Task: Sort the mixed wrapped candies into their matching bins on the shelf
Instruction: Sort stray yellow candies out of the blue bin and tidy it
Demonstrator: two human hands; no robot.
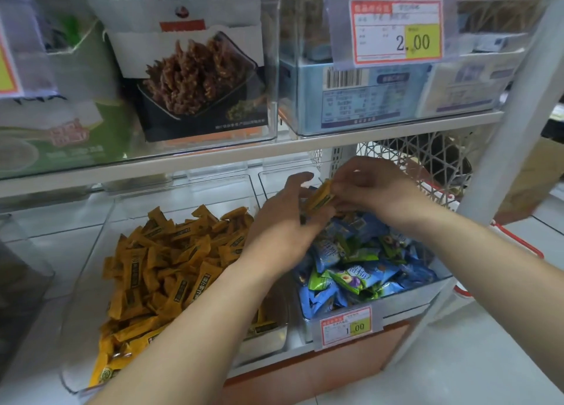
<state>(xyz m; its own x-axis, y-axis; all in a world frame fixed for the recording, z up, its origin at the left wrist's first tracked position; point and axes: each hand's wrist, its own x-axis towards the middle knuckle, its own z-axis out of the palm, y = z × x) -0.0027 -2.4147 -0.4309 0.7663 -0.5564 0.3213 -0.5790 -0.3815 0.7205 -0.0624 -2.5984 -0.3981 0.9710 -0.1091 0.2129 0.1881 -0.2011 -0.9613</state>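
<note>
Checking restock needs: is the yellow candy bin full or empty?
Partly full: yellow candies heap inside the left bin, below its rim.

The white shelf has an upper board (pixel 305 143) carrying two clear bins side by side: the left upper bin (pixel 271 99) holds green and brown-printed snack boxes, and the right upper bin (pixel 290 38) holds blue boxes and bears a price tag (pixel 396 30) on its front. On the lower board (pixel 76 215), the left clear bin (pixel 91 252) is heaped with yellow-wrapped candies (pixel 171 267). Touching it on the right, at the board's right end, the right clear bin (pixel 406 301) holds blue and green wrapped candies (pixel 366 261), with a small price tag (pixel 346 327) on its front wall.
</note>
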